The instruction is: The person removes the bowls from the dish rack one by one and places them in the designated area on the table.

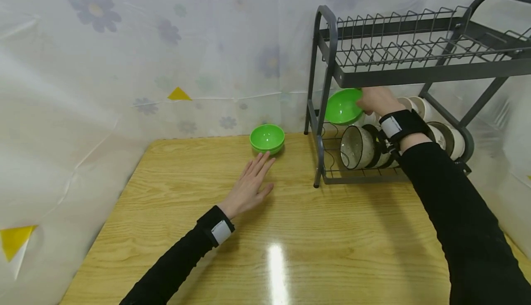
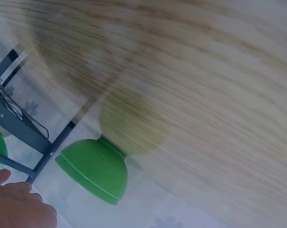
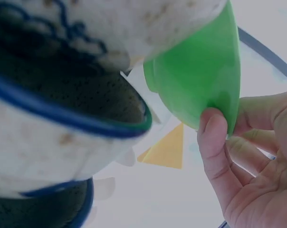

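Between thumb and fingers, my right hand (image 1: 379, 100) pinches the rim of a green bowl (image 1: 343, 107) inside the lower tier of the dish rack (image 1: 356, 77). The right wrist view shows the thumb on the outside of that bowl (image 3: 200, 71), close to speckled bowls with blue rims (image 3: 110, 123). On the table, a small stack of green bowls (image 1: 267, 138) stands near the back edge. My left hand (image 1: 248, 187) is held just in front of that stack with fingers extended, holding nothing. In the left wrist view the stacked green bowls (image 2: 93, 168) appear tilted by the camera.
Speckled bowls (image 1: 357, 147) and white cups or bowls (image 1: 419, 107) fill the rack's lower tier. The upper wire tier (image 1: 406, 42) overhangs my right hand. A wooden table (image 1: 174, 194) lies below, with a flower-patterned plastic sheet (image 1: 215, 47) behind it.
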`<control>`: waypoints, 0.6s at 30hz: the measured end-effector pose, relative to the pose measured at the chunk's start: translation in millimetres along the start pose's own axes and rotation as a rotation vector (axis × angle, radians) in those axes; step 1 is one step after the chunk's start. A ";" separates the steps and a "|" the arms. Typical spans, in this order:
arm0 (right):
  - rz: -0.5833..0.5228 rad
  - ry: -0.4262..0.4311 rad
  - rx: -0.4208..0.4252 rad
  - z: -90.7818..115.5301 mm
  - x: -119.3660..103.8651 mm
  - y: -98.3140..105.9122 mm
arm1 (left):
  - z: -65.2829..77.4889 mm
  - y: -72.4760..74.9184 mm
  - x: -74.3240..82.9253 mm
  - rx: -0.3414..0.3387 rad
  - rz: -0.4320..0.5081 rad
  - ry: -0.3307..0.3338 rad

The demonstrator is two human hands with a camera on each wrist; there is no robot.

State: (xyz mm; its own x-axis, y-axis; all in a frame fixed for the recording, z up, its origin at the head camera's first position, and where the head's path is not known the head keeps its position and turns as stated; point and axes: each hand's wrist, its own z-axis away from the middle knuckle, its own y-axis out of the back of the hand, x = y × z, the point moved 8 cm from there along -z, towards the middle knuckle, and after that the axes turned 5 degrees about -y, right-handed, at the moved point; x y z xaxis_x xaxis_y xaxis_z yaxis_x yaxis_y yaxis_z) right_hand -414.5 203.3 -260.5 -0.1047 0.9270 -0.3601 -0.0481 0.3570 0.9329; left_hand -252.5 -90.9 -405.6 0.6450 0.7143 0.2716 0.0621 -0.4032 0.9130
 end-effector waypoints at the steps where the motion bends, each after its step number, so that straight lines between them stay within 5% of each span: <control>1: -0.020 0.005 0.015 2.4 0.8 1.4 | -0.2 -0.2 0.1 -0.002 -0.001 0.002; 13: -0.132 0.139 0.288 35.6 -5.3 27.7 | -2.2 -0.5 4.6 -0.013 0.005 -0.002; 18: -0.150 0.135 0.259 43.8 -1.3 30.2 | -3.3 0.5 7.1 -0.003 0.025 -0.013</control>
State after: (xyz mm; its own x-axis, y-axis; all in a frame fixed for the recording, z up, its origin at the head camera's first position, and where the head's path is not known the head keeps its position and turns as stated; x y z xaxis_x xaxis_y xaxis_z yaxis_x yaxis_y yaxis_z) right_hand -372.3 218.0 -231.5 -0.2471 0.8442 -0.4756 0.1794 0.5222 0.8337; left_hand -250.4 -84.2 -402.2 0.6564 0.6964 0.2901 0.0434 -0.4188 0.9070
